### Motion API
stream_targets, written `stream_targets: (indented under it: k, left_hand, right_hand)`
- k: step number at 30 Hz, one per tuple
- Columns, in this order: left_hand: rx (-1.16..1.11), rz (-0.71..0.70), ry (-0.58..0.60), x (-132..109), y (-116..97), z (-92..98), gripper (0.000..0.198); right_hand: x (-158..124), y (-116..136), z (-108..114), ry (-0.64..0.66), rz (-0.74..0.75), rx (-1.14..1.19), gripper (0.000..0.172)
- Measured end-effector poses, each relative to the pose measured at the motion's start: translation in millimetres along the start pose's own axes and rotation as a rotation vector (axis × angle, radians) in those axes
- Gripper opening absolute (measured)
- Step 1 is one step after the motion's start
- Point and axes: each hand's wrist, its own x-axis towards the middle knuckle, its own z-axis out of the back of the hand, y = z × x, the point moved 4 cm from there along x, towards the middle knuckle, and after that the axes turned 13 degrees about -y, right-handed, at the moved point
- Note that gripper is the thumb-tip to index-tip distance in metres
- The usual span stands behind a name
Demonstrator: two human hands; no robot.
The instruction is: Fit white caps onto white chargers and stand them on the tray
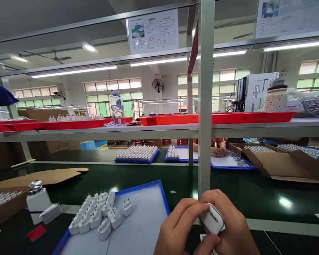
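A small white plug-in charger (213, 220) is held between my two hands, low and right of centre. My left hand (179, 226) pinches its left side, fingertips on the top edge. My right hand (232, 225) wraps its right side, with a thumb beneath. Part of a white item shows below the charger, mostly hidden by my fingers. Left of my hands lies a blue-rimmed tray (142, 216) with a white base. Several white chargers (95, 212) stand clustered on it, prongs up, and one charger (127, 208) sits apart on the right.
A metal post (206, 106) rises just beyond my hands, under a shelf holding red trays (170, 119). At left stand a white pump bottle (38, 202) and a cardboard box (7, 209) of chargers. Across the bench, another person's hands (219, 150) work over a blue tray (228, 164).
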Motion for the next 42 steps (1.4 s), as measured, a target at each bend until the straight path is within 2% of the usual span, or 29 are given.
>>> stream_targets:
  k: [6,10,12,17,20,29,34,36,42]
  left_hand:
    - [0.02,-0.01,-0.021,2.5,-2.8,-3.4,0.036]
    - [0.022,0.019,-0.031,1.2,-3.9,-6.9,0.043]
    - [0.022,0.051,-0.04,0.5,-3.1,-8.6,0.039]
    - [0.014,0.164,-0.062,2.9,0.3,-9.9,0.019]
    - [0.006,0.233,-0.027,5.0,2.4,-10.2,0.014]
    - [-0.104,0.436,0.055,2.6,13.3,-14.4,0.014]
    - [-0.226,0.719,0.163,1.6,26.3,-20.2,0.019]
    - [-0.244,0.784,0.19,1.3,28.7,-21.3,0.022]
    - [-0.233,0.757,0.131,-2.0,27.9,-23.0,0.023]
  right_hand:
    - [3.1,4.0,3.2,-0.008,-0.017,0.0,0.024]
    - [4.3,6.4,2.8,-0.023,-0.02,0.013,0.027]
    - [5.3,6.8,2.6,-0.042,-0.02,-0.003,0.026]
    - [8.5,8.8,0.6,-0.026,0.052,-0.102,0.018]
    - [9.0,10.1,0.5,-0.028,0.089,-0.147,0.016]
    - [10.0,16.6,-0.9,-0.013,0.157,-0.294,0.018]
    - [9.6,11.3,-6.1,0.019,0.197,-0.403,0.023]
    - [9.7,9.3,-8.7,0.044,0.225,-0.438,0.025]
    - [10.9,13.9,-12.6,0.048,0.283,-0.495,0.025]
